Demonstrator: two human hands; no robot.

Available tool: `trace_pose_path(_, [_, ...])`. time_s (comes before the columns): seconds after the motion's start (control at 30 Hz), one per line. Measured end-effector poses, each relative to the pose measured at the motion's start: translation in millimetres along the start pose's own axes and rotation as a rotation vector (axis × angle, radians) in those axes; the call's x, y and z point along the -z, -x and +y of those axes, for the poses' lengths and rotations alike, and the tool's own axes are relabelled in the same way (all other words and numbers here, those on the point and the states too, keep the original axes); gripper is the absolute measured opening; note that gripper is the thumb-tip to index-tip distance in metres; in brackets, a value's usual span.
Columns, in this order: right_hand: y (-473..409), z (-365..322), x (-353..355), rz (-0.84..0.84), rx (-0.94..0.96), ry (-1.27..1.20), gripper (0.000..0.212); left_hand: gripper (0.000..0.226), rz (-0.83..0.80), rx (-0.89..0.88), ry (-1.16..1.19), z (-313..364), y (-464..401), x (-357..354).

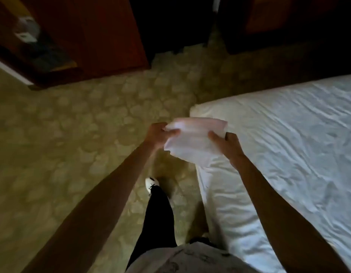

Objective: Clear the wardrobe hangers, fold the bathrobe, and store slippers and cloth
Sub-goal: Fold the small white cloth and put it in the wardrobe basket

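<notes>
- While standing beside the bed (pixel 289 134), a person holds a white folded cloth (pixel 192 142) in mid-air above the carpet (pixel 72 134).
- Left hand (pixel 161 133) and right hand (pixel 226 146) each pinch one side, apparently keeping the fold flat.

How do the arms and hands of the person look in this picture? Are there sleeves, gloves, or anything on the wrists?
Both forearms are bare up to the frame edge: no sleeves show. The left hand and the right hand wear no gloves, and no watch, bracelet or ring can be seen, though the picture is dim and slightly blurred.
</notes>
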State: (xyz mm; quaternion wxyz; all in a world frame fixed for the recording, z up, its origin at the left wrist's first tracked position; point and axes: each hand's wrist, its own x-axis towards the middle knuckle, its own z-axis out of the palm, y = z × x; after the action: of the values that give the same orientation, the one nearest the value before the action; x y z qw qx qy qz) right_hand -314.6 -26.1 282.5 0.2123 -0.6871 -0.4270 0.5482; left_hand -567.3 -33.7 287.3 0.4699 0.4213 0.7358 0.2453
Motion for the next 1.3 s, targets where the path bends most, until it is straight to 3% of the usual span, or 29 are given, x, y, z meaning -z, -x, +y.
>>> trace_pose_path(0.1, [-14.8, -84.5, -97.3, -0.124, 0.111, 0.076, 0.042, 0.043, 0.137, 0.041, 0.124, -30.9, -12.0, 113.8])
trace_pose_path(0.23, [-31.4, -185.9, -228.4, -0.25, 0.202, 0.179, 0.023, 0.028, 0.277, 0.092, 0.284, -68.6, -31.1, 246.4])
trace_pose_path(0.4, [-57.3, -279.9, -365.2, -0.349, 0.259, 0.24, 0.022, 0.019, 0.43, 0.102, 0.452, -100.9, -52.0, 377.1])
trace_pose_path(0.53, [-85.3, -340.2, -448.0, -0.411, 0.304, 0.293, 0.034, 0.014, 0.508, 0.085, 0.515, -124.5, -82.2, 452.0])
trace_pose_path(0.67, [-124.1, -395.4, -520.6, -0.454, 0.345, 0.337, 0.028, 0.007, 0.571, 0.07, 0.569, -140.2, -131.8, 517.3])
trace_pose_path(0.83, [-195.3, -470.9, -612.5, -0.494, 0.376, 0.334, 0.021, 0.012, 0.615, 0.067, 0.643, -152.4, -228.0, 605.8])
trace_pose_path(1.07, [-286.3, -595.8, -744.4, -0.503, 0.356, 0.339, 0.029, 0.034, 0.652, 0.106, 0.766, -142.6, -351.6, 745.1])
trace_pose_path(1.3, [-346.7, -694.1, -882.8, -0.545, 0.345, 0.378, 0.033, 0.028, 0.759, 0.22, 0.836, -164.7, -443.5, 877.4])
